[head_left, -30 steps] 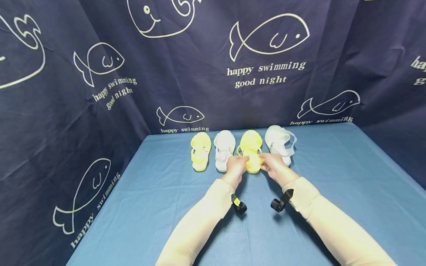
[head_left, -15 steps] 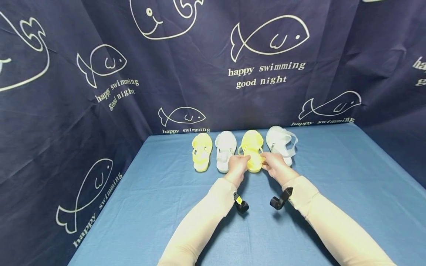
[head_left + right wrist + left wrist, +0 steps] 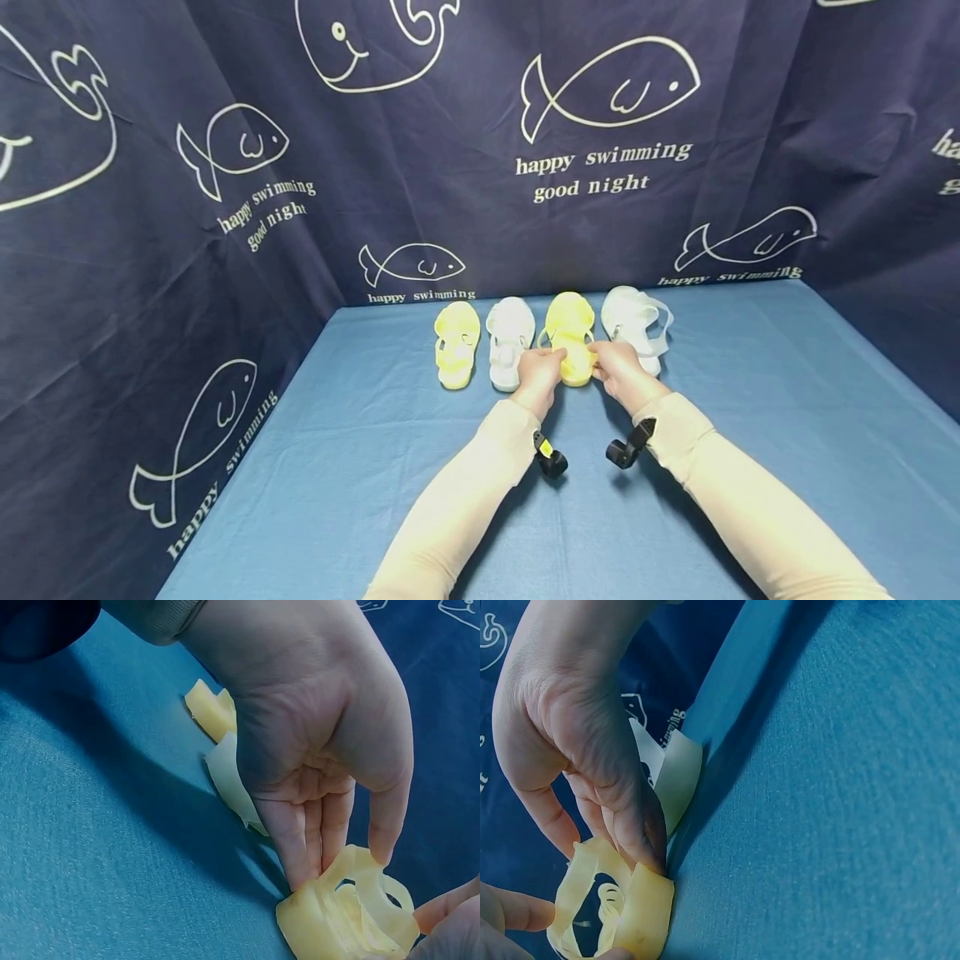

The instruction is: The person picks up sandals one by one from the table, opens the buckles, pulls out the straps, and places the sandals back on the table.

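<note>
Several small sandals stand in a row at the table's far side in the head view. My left hand (image 3: 542,372) and right hand (image 3: 621,367) grip the second yellow sandal (image 3: 576,367) from both sides, near its heel. In the left wrist view, the left hand (image 3: 577,735) has its fingertips at the sole edge of that yellow sandal (image 3: 646,915). The right wrist view has the right hand's (image 3: 315,727) thumb on the strap side and its fingers along the sole of the yellow sandal (image 3: 307,922). A white sandal (image 3: 505,367) lies just left of it.
Another white sandal (image 3: 626,321), its strap sticking out, stands close to the right hand. At the row's left end is a yellow sandal (image 3: 456,358). A dark blue curtain (image 3: 600,233) with fish drawings rises behind the blue table cloth (image 3: 360,450).
The gripped yellow sandal has slid slightly away, toward the curtain, with both hands on it. The other sandals keep their places; the head view has shifted a little.
</note>
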### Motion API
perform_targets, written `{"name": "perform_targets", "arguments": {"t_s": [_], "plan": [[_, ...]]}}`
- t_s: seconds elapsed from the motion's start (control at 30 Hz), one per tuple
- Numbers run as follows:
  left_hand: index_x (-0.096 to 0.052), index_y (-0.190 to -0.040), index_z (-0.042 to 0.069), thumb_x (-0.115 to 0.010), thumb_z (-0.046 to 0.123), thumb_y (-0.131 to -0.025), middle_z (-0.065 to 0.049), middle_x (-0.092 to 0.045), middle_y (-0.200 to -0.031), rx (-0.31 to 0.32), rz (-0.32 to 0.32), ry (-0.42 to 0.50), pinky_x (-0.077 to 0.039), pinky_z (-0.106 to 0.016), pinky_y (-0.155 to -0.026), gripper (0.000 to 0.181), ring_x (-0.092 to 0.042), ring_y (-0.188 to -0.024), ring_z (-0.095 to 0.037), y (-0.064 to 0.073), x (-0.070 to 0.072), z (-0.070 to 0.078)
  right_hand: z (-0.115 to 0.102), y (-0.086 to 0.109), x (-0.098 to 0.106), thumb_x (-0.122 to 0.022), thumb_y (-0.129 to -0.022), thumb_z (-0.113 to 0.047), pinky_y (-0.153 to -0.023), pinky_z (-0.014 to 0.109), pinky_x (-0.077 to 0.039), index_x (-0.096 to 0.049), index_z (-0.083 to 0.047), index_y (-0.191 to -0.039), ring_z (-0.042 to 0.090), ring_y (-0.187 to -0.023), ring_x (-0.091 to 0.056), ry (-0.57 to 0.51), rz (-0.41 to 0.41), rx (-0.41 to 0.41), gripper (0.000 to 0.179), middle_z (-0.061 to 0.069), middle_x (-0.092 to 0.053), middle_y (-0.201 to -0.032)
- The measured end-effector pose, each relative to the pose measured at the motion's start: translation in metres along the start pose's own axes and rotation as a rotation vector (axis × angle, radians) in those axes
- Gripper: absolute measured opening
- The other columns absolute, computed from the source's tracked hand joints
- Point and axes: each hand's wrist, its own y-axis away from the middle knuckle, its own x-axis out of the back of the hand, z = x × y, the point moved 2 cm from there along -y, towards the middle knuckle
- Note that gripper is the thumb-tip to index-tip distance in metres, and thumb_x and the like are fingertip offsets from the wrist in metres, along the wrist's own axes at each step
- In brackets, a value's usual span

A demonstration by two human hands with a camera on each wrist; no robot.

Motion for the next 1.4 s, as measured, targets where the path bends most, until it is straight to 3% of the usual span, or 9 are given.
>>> {"name": "perform_targets", "arguments": {"t_s": [0.3, 0.5, 0.6, 0.77, 0.9, 0.97, 1.07, 1.23, 1.4], "plan": [[-0.068, -0.105, -0.006, -0.069, 0.010, -0.086, -0.013, -0.069, -0.103, 0.077, -0.044, 0.091, -0.058, -0.034, -0.082, 0.024, -0.068, -0.093, -0.022, -0.004, 0.002, 0.007, -0.003, -0.005, -0.002, -0.046, -0.097, -0.014, -0.083, 0.022, -0.048, -0.040, 0.002, -0.133, 0.009, -0.081, -0.046, 0.026, -0.013, 0.031, 0.040, 0.003, -0.040, -0.096], [-0.064, -0.109, -0.004, -0.068, 0.012, -0.088, -0.007, -0.059, -0.089, 0.138, -0.120, 0.140, -0.056, -0.036, -0.086, 0.026, -0.060, -0.085, -0.017, -0.005, 0.006, 0.006, 0.000, -0.005, -0.002, -0.044, -0.098, -0.014, -0.105, 0.031, -0.041, -0.023, 0.003, -0.149, 0.014, -0.103, -0.040, 0.003, -0.024, 0.021, 0.058, 0.004, -0.037, -0.113], [-0.063, -0.112, -0.002, -0.067, 0.012, -0.089, -0.005, -0.055, -0.088, 0.151, -0.145, 0.152, -0.056, -0.037, -0.087, 0.027, -0.055, -0.083, -0.016, -0.005, 0.008, 0.005, 0.000, -0.002, -0.002, -0.044, -0.097, -0.014, -0.097, 0.026, -0.043, -0.022, 0.002, -0.150, 0.012, -0.096, -0.042, 0.001, -0.019, 0.023, 0.059, 0.003, -0.037, -0.107], [-0.060, -0.120, -0.003, -0.066, 0.010, -0.088, -0.011, -0.058, -0.105, 0.135, -0.159, 0.157, -0.054, -0.040, -0.091, 0.035, -0.056, -0.098, -0.021, -0.002, 0.012, 0.010, -0.007, 0.004, -0.004, -0.049, -0.093, -0.012, -0.087, 0.022, -0.045, -0.039, 0.000, -0.134, 0.009, -0.085, -0.045, -0.012, 0.003, 0.074, 0.044, -0.001, -0.039, -0.097], [-0.058, -0.124, -0.008, -0.063, 0.008, -0.088, -0.019, -0.059, -0.126, 0.087, -0.163, 0.162, -0.051, -0.041, -0.098, 0.039, -0.059, -0.116, -0.028, 0.001, 0.015, 0.017, -0.014, 0.011, -0.005, -0.048, -0.092, -0.011, -0.081, 0.023, -0.045, -0.053, -0.006, -0.098, 0.010, -0.079, -0.047, -0.011, -0.003, 0.140, 0.009, -0.003, -0.045, -0.091], [-0.058, -0.123, -0.010, -0.062, 0.006, -0.088, -0.021, -0.057, -0.132, 0.056, -0.163, 0.159, -0.049, -0.042, -0.101, 0.039, -0.058, -0.120, -0.030, 0.001, 0.016, 0.020, -0.018, 0.013, -0.005, -0.049, -0.092, -0.009, -0.068, 0.023, -0.042, -0.049, -0.012, -0.076, 0.009, -0.063, -0.045, -0.009, 0.000, 0.179, 0.016, -0.006, -0.046, -0.071], [-0.060, -0.120, -0.012, -0.061, 0.006, -0.089, -0.021, -0.057, -0.134, 0.015, -0.164, 0.137, -0.049, -0.041, -0.101, 0.035, -0.059, -0.119, -0.032, 0.002, 0.018, 0.024, -0.022, 0.016, -0.006, -0.049, -0.090, -0.007, -0.056, 0.022, -0.035, -0.041, -0.016, -0.063, 0.006, -0.048, -0.035, -0.012, 0.005, 0.240, 0.030, -0.010, -0.037, -0.051], [-0.062, -0.119, -0.009, -0.061, 0.006, -0.090, -0.017, -0.060, -0.131, 0.007, -0.168, 0.128, -0.049, -0.037, -0.101, 0.033, -0.061, -0.117, -0.031, 0.005, 0.024, 0.030, -0.028, 0.022, -0.011, -0.048, -0.093, -0.009, -0.067, 0.017, -0.041, -0.053, -0.008, -0.091, 0.004, -0.068, -0.045, -0.008, -0.020, 0.225, 0.005, -0.009, -0.046, -0.073], [-0.062, -0.121, -0.007, -0.061, 0.006, -0.090, -0.017, -0.063, -0.125, 0.008, -0.199, 0.123, -0.049, -0.039, -0.102, 0.034, -0.061, -0.114, -0.028, 0.006, 0.028, 0.032, -0.029, 0.025, -0.017, -0.046, -0.094, -0.011, -0.093, 0.025, -0.042, -0.050, 0.001, -0.121, 0.011, -0.092, -0.050, -0.013, -0.035, 0.183, 0.030, 0.001, -0.051, -0.099]]}}
